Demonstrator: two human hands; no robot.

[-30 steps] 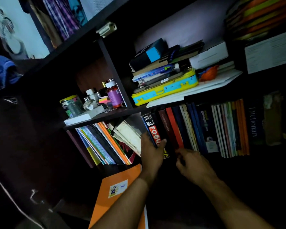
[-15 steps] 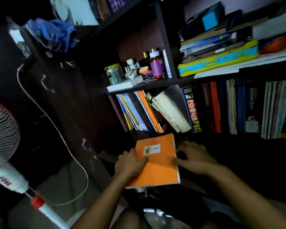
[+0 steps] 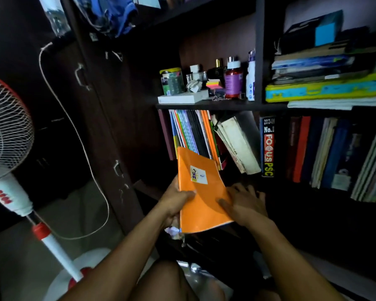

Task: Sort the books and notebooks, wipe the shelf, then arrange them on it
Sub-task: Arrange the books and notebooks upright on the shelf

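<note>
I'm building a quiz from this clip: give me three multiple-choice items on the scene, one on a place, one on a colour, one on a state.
1. Where is the purple-labelled bottle?
A. upper shelf, left compartment
B. floor
C. among the standing books

2. What colour is the notebook being held?
A. green
B. orange
C. white

3. How does the left hand meet the notebook?
A. hangs apart from it
B. lies flat under it
C. grips its edge

Answers: 1 A, it stands beside the sticky notes; 2 B, its cover is orange; 3 C, the thumb lies over the cover.
</note>
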